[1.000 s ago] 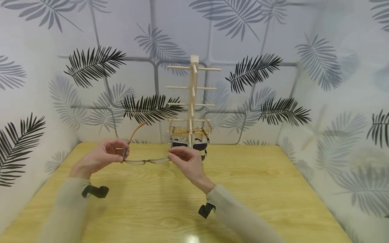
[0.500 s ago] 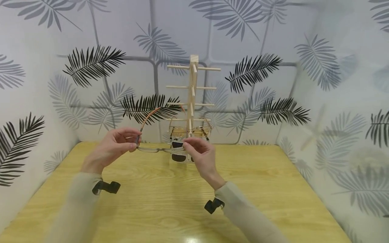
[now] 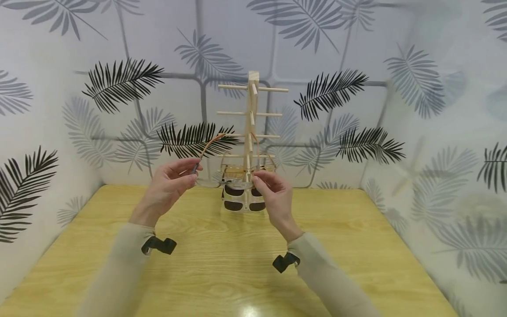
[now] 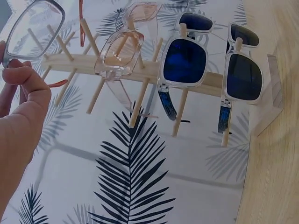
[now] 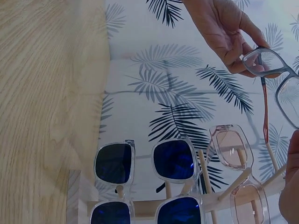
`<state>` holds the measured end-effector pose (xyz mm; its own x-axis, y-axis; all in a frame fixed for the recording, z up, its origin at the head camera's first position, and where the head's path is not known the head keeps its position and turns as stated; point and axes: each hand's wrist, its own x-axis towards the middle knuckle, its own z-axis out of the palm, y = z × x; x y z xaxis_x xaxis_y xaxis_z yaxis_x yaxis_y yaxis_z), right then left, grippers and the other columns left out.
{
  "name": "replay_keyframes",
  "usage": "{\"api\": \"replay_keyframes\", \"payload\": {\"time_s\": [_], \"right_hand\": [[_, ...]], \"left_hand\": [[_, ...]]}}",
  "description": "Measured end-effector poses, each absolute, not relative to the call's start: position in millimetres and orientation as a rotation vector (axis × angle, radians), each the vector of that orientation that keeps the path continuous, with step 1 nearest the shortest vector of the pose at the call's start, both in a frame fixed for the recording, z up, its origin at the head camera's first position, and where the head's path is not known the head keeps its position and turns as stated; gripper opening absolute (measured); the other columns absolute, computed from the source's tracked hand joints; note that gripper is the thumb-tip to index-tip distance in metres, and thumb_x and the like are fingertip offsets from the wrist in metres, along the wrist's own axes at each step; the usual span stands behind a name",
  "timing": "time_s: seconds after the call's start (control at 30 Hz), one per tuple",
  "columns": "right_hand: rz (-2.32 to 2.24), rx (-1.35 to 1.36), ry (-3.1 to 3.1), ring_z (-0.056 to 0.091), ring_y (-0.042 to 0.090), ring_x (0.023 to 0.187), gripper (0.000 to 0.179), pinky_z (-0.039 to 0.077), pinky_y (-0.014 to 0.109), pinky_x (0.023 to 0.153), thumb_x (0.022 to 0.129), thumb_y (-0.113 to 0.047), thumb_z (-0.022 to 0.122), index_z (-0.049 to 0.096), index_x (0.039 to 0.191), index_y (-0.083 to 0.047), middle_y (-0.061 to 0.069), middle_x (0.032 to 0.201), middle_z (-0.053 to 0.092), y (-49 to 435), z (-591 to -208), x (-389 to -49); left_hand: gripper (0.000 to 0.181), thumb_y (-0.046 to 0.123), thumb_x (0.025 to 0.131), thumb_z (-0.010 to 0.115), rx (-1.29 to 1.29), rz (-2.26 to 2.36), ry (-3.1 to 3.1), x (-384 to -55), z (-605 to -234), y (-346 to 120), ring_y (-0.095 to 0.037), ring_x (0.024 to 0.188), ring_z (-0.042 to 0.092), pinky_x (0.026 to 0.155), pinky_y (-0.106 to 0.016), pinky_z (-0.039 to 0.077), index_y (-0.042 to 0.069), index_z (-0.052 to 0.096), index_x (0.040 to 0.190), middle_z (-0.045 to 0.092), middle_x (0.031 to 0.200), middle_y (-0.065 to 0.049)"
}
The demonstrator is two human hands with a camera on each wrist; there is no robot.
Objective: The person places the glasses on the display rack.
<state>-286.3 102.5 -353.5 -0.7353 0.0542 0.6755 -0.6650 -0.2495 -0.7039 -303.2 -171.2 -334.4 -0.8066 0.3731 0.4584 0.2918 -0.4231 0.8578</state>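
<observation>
A pair of clear grey-framed eyeglasses with orange-brown temple tips is held up in front of the wooden eyewear stand. My left hand pinches its left hinge corner between thumb and fingers. At the opposite corner, my right hand pinches the frame the same way. Both temples stretch toward the stand's pegs. In the left wrist view one clear lens rises above my fingers. On the lower pegs hang pink-tinted glasses and two clear-framed sunglasses with dark lenses.
The stand's upper pegs stick out to both sides above the glasses. It stands at the back of a wood-grain table, close to a leaf-patterned wall. Each wrist carries a black camera mount.
Both hands have moved right and up with the eyeglasses, toward the stand. The temples now overlap the pegs in the head view. The pinch on each side is kept.
</observation>
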Motion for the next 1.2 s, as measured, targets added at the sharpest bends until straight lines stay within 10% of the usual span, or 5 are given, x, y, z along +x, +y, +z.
{"api": "replay_keyframes", "payload": {"time_s": [1.2], "right_hand": [[2.481,0.401,-1.513,0.067,0.013,0.081,0.012,0.056,0.023,0.075,0.097,-0.010,0.062,0.074,0.100,-0.011,0.004,0.086,0.069,141.3,-308.3,-317.9]], "left_hand": [[0.010,0.005,0.089,0.070,0.586,2.721,1.563,-326.6,-307.8,-104.9,-0.011,0.080,0.062,0.068,-0.020,0.053,0.012,0.074,0.093,0.073,0.093,0.000]]}}
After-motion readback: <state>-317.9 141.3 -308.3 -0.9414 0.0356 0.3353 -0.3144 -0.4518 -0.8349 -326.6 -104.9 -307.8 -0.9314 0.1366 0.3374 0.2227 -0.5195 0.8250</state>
